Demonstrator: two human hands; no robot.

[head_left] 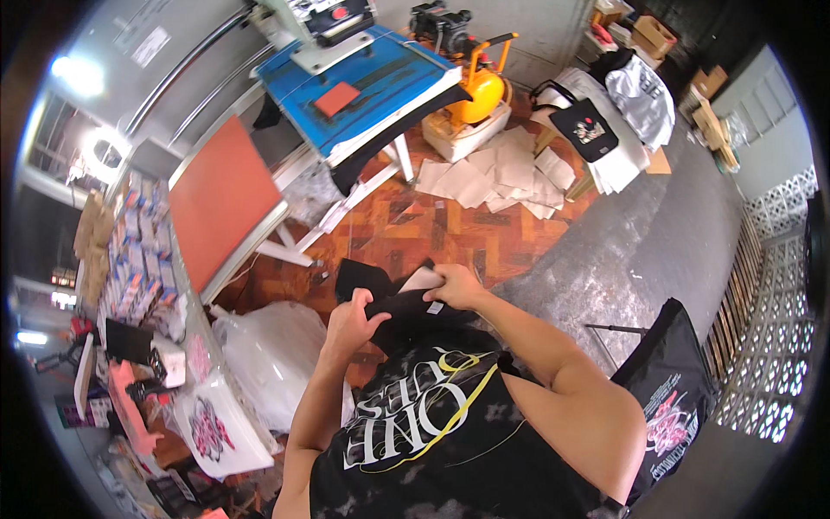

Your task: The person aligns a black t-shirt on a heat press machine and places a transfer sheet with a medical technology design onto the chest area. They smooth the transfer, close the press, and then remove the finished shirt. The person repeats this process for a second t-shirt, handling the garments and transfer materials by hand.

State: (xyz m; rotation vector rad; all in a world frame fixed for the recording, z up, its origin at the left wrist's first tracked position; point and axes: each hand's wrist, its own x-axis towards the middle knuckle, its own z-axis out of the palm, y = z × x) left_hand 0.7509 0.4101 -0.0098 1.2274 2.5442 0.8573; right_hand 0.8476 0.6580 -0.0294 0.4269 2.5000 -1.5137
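Note:
In front of my chest I hold up a piece of black cloth [403, 304], which looks like a garment. My left hand [349, 327] is closed at its left side, thumb toward the middle and fingers bent. At the upper right edge, my right hand [460, 287] pinches the cloth between thumb and fingers. Beside the right fingers a pale, whitish patch [420, 279] shows in a fold; I cannot tell whether it is lining or paper. A small white label [435, 308] sits on the cloth below that hand. The lower part merges with my black shirt.
Ahead stands a blue-topped table [393, 73] bearing a machine; left of it is an orange-red board [226, 203]. A yellow compressor [487, 93] stands behind scattered brown sheets [506, 173]. A plastic bag [277, 363] lies near my left arm, a printed black garment [670, 389] to my right.

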